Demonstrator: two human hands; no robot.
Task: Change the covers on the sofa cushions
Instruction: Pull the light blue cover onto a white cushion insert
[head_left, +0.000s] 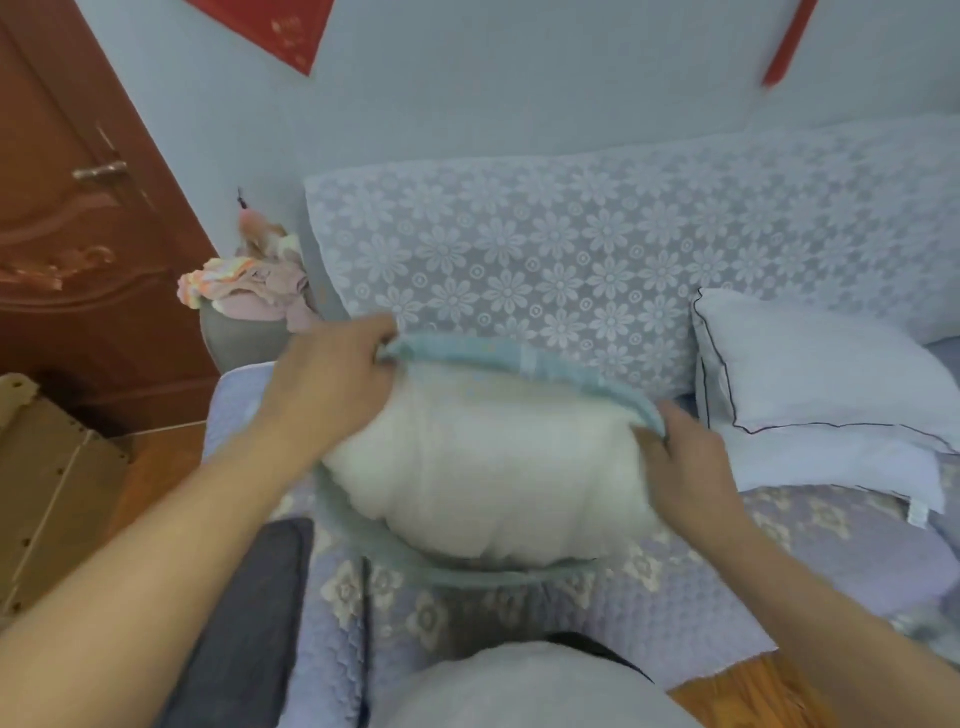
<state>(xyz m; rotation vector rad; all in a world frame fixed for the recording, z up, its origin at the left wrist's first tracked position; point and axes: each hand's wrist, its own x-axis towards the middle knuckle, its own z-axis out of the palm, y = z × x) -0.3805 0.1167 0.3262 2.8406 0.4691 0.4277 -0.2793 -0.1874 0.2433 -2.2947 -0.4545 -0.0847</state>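
Brown door (78, 234) and a heap of pink clothes (249, 286) stand at your far left, beside the sofa (519, 597) with its lace-draped back. Your left hand (332, 379) pinches the teal cover (519, 356) at its open rim. The white cushion insert (483, 467) bulges from it on the seat. Your right hand (685, 462) grips the rim's other end. A white pillow (821, 374) lies further right.

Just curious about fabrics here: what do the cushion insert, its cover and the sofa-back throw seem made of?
Insert: white, puffy, probably fibre-filled cloth.
Cover: pale teal woven fabric, matte, held at its rim by both hands.
Throw: sheer lace, from its openwork daisy pattern.
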